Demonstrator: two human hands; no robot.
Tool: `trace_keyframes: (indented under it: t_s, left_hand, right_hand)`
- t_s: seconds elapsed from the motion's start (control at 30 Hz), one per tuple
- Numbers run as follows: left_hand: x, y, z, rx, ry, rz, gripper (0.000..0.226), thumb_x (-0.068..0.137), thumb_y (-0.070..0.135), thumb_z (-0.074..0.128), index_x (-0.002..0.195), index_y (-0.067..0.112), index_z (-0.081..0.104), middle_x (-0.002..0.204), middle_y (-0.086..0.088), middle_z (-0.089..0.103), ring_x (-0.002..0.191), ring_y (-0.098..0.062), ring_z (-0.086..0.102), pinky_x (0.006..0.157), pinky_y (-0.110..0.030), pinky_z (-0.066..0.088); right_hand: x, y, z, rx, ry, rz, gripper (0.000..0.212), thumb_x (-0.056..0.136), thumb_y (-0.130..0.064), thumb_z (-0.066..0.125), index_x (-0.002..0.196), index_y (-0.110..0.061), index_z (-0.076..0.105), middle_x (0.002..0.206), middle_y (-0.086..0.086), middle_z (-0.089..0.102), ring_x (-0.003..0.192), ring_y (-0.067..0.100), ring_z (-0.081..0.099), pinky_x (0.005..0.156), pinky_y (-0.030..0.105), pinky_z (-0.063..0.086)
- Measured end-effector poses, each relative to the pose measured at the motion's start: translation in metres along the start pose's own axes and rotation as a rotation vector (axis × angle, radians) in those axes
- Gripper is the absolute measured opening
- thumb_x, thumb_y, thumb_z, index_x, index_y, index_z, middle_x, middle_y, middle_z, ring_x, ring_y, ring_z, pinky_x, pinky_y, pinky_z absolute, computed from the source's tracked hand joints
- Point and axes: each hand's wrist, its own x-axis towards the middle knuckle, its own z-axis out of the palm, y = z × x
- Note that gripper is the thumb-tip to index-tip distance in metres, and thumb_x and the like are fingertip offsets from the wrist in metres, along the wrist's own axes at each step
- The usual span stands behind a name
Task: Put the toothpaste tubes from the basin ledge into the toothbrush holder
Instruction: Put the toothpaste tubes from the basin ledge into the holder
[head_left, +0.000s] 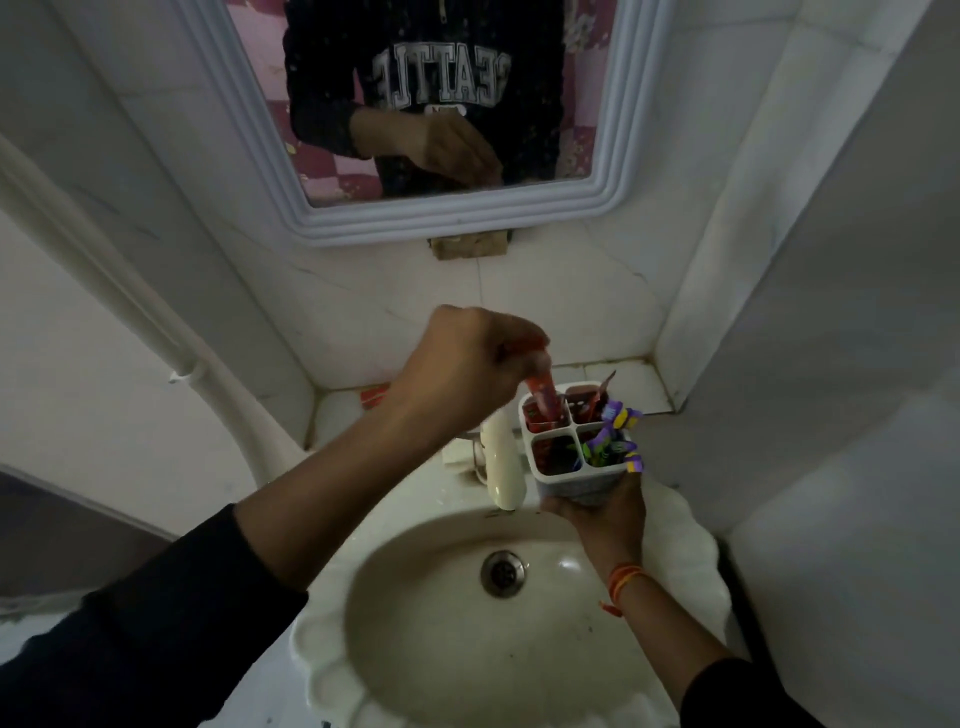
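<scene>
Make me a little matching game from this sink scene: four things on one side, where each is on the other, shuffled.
Things:
1. red tube
2. holder
3. drain
4. mirror

Places:
A. on the wall above the basin
B. bottom of the basin
C. held in the right hand
D. pinched by the left hand, going into a back compartment

Pairs: 1-D, 2-C, 3-B, 4-A

white tiled walls (545, 291) | framed mirror (426, 130) | pipe (104, 260) left | dim light
</scene>
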Motion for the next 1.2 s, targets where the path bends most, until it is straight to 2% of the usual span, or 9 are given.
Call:
trace_keyframes:
  t_s: [0.1,0.27,0.4,0.57,0.63,0.73,0.97,1.1,1.2]
  left_hand:
    - [0.009,0.005,0.028,0.148,-0.239,0.03,0.023,0.093,0.021,0.066,0.111,0.023,0.08,0.099,0.002,0.081,0.088,-0.012,0.074,0.089,-0.027,0.058]
    - [0.011,0.003,0.07,0.448,-0.476,0.009,0.023,0.084,0.024,0.064,0.1,0.02,0.08,0.086,-0.005,0.072,0.083,-0.026,0.068,0.072,-0.036,0.054]
    - [0.014,-0.006,0.078,0.457,-0.563,-0.052,0.031,0.078,0.037,0.077,0.107,0.024,0.077,0.1,0.002,0.074,0.096,-0.019,0.066,0.088,-0.038,0.052]
    - [0.035,-0.046,0.049,0.032,-0.34,-0.196,0.013,0.081,0.026,0.079,0.094,0.024,0.083,0.094,0.007,0.081,0.089,-0.006,0.074,0.09,-0.026,0.059]
    - [0.04,-0.077,0.046,0.029,-0.219,-0.247,0.013,0.085,0.025,0.075,0.096,0.022,0.081,0.097,0.004,0.08,0.09,-0.008,0.074,0.09,-0.025,0.059]
    - [0.045,-0.131,0.059,0.165,-0.289,-0.379,0.026,0.084,0.013,0.068,0.109,0.017,0.077,0.112,-0.003,0.076,0.104,-0.018,0.072,0.09,-0.021,0.053]
    - [0.033,-0.202,0.085,0.46,-0.469,-0.523,0.073,0.081,0.007,0.06,0.149,0.026,0.042,0.143,-0.01,0.052,0.127,-0.034,0.054,0.104,-0.04,0.051]
    - [0.017,-0.211,0.088,0.59,-0.466,-0.414,0.088,0.089,0.004,0.054,0.154,0.054,0.023,0.136,-0.009,0.05,0.117,-0.033,0.053,0.099,-0.041,0.051]
    - [0.015,-0.213,0.087,0.524,-0.406,-0.438,0.082,0.09,0.007,0.048,0.149,0.061,0.028,0.125,-0.008,0.054,0.111,-0.031,0.058,0.093,-0.038,0.052]
  right_hand:
    - [0.0,-0.001,0.0,-0.002,-0.009,0.024,0.114,0.039,-0.014,0.103,0.14,-0.019,0.05,0.126,-0.004,0.066,0.112,0.006,0.063,0.083,-0.001,0.046]
    - [-0.001,0.001,-0.001,-0.022,0.036,0.023,0.115,0.036,-0.022,0.103,0.138,-0.022,0.05,0.125,-0.002,0.068,0.115,0.015,0.065,0.088,0.013,0.051]
    - [-0.003,-0.002,-0.003,-0.037,0.032,0.006,0.112,0.039,-0.019,0.104,0.137,-0.019,0.052,0.123,-0.002,0.068,0.112,0.012,0.064,0.083,0.0,0.046]
    - [-0.004,-0.004,-0.007,-0.055,0.019,-0.015,0.106,0.042,-0.017,0.104,0.135,-0.017,0.055,0.12,-0.004,0.068,0.115,0.016,0.064,0.09,0.017,0.05]
    - [-0.003,-0.002,-0.01,-0.052,0.011,-0.017,0.104,0.042,-0.02,0.104,0.134,-0.02,0.056,0.119,-0.007,0.069,0.115,0.016,0.065,0.094,0.028,0.055]
    - [-0.003,-0.001,-0.012,-0.053,0.009,-0.016,0.105,0.041,-0.026,0.104,0.135,-0.019,0.057,0.118,-0.007,0.071,0.114,0.015,0.067,0.098,0.04,0.056]
    - [-0.007,-0.002,-0.008,-0.039,-0.005,-0.011,0.104,0.046,-0.025,0.102,0.138,-0.016,0.055,0.124,-0.003,0.069,0.118,0.016,0.063,0.101,0.038,0.053]
    - [-0.006,-0.001,-0.006,-0.038,-0.011,-0.005,0.099,0.048,-0.025,0.102,0.136,-0.016,0.057,0.124,0.0,0.071,0.119,0.02,0.064,0.101,0.038,0.054]
    - [-0.005,-0.002,-0.004,-0.049,-0.018,0.002,0.098,0.048,-0.019,0.102,0.136,-0.013,0.058,0.123,0.001,0.07,0.118,0.019,0.064,0.094,0.019,0.051]
